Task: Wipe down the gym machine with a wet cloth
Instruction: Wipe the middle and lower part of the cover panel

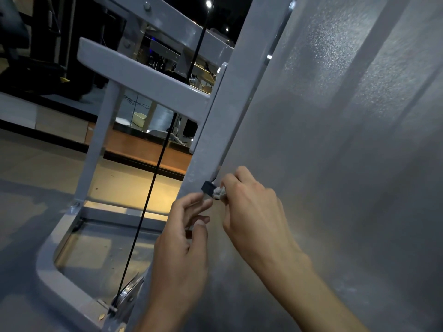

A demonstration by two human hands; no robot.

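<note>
A small wad of pale cloth [219, 192] is pinched in the curled fingers of the right hand [251, 207] and is pressed against a small black clip [207, 188] set at the edge of the gym machine's grey upright post [215, 130]. The right grip is thus clenched on the cloth, which is bunched so tightly that little of it can be seen. The left hand [182, 250] is held just below and beside the clip, its fingers loosely bent; one fingertip appears to touch the clip, though this cannot be made out with certainty, and nothing is grasped in it. A speckled grey panel [347, 140] fills the right of the view. A black cable [153, 178] is stretched down to a pulley [128, 295] near the floor [28, 164].
</note>
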